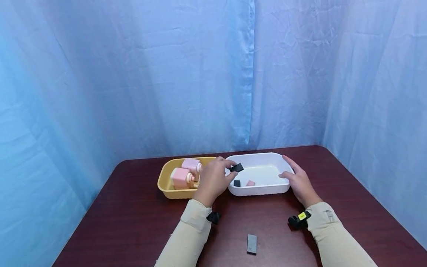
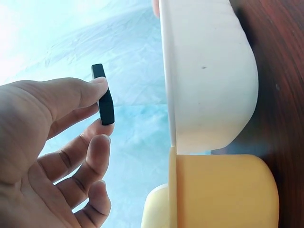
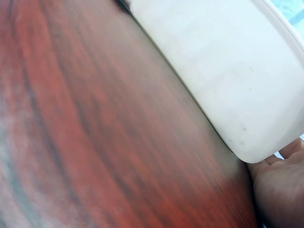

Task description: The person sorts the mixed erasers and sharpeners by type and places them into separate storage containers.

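My left hand (image 1: pixel 213 180) pinches a small, flat black rectangular block (image 1: pixel 237 168) between thumb and fingers, over the left end of a white plastic bin (image 1: pixel 258 190). Seen edge-on in the left wrist view, the held block (image 2: pixel 103 95) is thin and stands above the level of the bin's rim. At the bin's right end, my right hand (image 1: pixel 301 185) grips the wall, thumb over the rim and fingers along the outside. Inside the bin, near its front left corner, lie a small black block (image 1: pixel 237 183) and a small pink block (image 1: pixel 250 183).
A yellow bin (image 1: pixel 176 194) touches the white bin on the left and holds pink bottles (image 1: pixel 181 178) with pale necks, partly hidden by my left hand. One dark grey rectangular block (image 1: pixel 251 244) lies on the wooden table (image 1: pixel 133 222) between my forearms. Blue curtains (image 1: pixel 200 74) hang behind.
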`<action>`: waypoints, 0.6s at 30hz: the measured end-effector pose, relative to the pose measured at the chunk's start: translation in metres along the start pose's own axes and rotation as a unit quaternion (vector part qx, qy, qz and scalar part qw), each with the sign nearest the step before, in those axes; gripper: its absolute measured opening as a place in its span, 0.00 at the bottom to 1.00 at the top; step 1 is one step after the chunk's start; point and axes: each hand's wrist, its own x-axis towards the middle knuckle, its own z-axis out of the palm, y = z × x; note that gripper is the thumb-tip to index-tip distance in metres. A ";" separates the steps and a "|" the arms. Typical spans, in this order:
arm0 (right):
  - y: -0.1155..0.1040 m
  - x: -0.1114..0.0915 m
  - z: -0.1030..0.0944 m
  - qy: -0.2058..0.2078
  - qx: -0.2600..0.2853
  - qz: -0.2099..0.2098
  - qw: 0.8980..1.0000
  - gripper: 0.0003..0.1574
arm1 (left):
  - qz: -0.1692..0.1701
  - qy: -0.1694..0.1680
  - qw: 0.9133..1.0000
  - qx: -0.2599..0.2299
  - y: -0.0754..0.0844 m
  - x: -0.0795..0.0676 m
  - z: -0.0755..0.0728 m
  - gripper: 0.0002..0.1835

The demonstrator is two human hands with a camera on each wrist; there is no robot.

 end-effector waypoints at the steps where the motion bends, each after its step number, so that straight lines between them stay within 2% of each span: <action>1: 0.000 0.000 0.000 0.000 0.001 0.001 1.000 0.53 | 0.001 0.002 1.000 -0.001 0.000 0.000 0.001 0.14; 18: -0.003 -0.003 0.001 0.005 0.000 -0.003 1.000 0.53 | 0.010 0.005 1.000 -0.004 0.002 -0.002 0.010 0.12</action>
